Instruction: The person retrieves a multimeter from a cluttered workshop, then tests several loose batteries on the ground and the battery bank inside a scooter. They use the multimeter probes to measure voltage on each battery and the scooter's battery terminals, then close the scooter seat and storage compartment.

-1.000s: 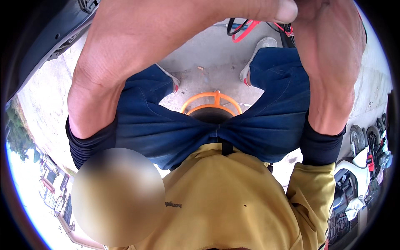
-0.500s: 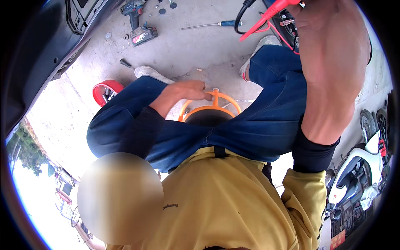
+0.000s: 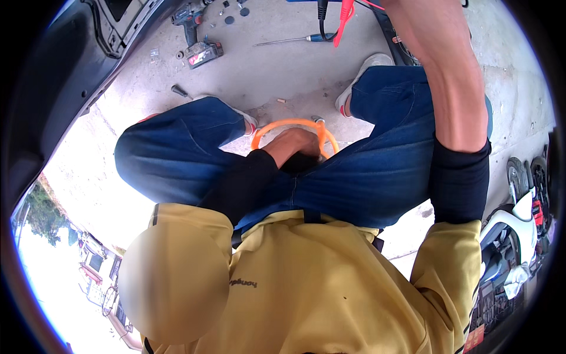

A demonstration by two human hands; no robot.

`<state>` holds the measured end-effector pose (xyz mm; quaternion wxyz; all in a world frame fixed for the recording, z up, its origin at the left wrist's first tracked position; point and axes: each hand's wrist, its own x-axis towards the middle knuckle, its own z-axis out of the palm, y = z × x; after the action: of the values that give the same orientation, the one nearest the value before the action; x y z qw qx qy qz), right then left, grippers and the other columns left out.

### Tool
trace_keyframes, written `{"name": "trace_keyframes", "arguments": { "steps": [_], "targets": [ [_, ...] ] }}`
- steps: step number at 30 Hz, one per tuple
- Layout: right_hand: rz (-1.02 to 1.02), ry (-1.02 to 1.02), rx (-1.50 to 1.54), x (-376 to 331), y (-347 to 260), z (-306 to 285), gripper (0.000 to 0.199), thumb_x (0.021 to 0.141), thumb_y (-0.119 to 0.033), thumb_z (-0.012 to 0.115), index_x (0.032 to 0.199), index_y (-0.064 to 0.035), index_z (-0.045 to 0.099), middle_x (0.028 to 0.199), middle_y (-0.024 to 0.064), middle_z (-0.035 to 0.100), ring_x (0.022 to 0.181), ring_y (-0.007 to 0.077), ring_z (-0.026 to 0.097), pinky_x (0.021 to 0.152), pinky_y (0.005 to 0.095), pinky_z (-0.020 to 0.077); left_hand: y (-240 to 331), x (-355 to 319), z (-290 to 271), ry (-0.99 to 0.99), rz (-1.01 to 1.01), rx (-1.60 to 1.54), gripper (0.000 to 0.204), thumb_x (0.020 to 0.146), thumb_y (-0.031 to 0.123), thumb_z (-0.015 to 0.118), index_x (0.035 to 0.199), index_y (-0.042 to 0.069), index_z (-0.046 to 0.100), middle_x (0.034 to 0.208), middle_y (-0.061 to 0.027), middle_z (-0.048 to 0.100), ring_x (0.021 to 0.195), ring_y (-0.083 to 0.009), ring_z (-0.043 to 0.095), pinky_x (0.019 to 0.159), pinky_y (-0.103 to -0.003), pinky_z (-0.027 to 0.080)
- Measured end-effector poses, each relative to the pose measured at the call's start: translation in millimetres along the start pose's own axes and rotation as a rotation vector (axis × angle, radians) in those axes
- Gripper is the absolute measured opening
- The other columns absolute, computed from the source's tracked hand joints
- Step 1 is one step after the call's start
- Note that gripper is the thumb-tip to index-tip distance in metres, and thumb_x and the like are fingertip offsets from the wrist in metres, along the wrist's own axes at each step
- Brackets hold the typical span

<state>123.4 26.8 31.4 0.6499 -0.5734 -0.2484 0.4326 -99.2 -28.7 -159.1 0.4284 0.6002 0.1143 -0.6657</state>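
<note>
A seated person's left hand point(image 3: 298, 144) curls over the near rim of an orange ring point(image 3: 293, 125) between the feet, the right hand's state untellable beyond the top edge; a loose hold could let the ring slip.

The left hand point(image 3: 298, 144), raised high across the view a second ago and lying on the left thigh half a second ago, now reaches down between the knees onto the orange ring point(image 3: 266, 131). The view now takes in more of the far concrete floor point(image 3: 283, 65), showing a cordless drill point(image 3: 188, 15), a battery pack point(image 3: 203, 53) and a screwdriver point(image 3: 295, 40). The right forearm point(image 3: 448, 76) now looks narrower and sits further right.
</note>
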Motion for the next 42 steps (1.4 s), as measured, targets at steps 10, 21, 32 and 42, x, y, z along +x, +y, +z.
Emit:
{"name": "trace_keyframes", "arguments": {
  "steps": [10,21,32,42],
  "targets": [
    [-0.115,-0.066,0.129,-11,-5,8,0.042,0.107,-0.043,0.062,0.116,-0.0038,0.074,0.104,0.0074,0.077,0.089,0.0213,0.073,0.080,0.0355,0.0560,-52,-9,-7,0.614,0.128,-0.171,0.056,0.091,0.040,0.075,0.128,-0.001,0.068,0.126,-0.0204,0.073,0.120,-0.0348,0.068,0.099,-0.044,0.053],
    [-0.185,-0.379,-0.130,-8,18,79,0.063,0.107,-0.058,0.058,0.124,0.0017,0.068,0.110,0.0081,0.072,0.101,0.0152,0.066,0.089,0.0318,0.0529,-46,-225,7,1.169,1.423,-1.211,0.063,0.108,0.031,0.064,0.156,0.002,0.036,0.143,-0.0154,0.057,0.127,-0.0286,0.063,0.109,-0.050,0.053],
    [-0.177,-0.444,-0.365,0,-41,95,0.057,0.109,-0.053,0.057,0.140,-0.0060,0.066,0.103,0.0060,0.067,0.085,0.0106,0.061,0.076,0.0276,0.0532,-88,-262,18,1.153,1.443,-1.337,0.048,0.110,0.020,0.058,0.151,0.003,0.039,0.134,-0.0201,0.062,0.118,-0.0347,0.070,0.105,-0.051,0.059],
    [0.149,-0.188,0.063,85,-26,73,0.026,0.107,-0.023,0.060,0.120,-0.0034,0.070,0.092,0.0033,0.065,0.071,0.0124,0.064,0.059,0.0264,0.0492,-216,-314,-61,1.496,1.001,-1.413,0.034,0.111,0.015,0.056,0.143,0.002,0.050,0.128,-0.0150,0.066,0.118,-0.0290,0.069,0.104,-0.046,0.060]
  ]
}}
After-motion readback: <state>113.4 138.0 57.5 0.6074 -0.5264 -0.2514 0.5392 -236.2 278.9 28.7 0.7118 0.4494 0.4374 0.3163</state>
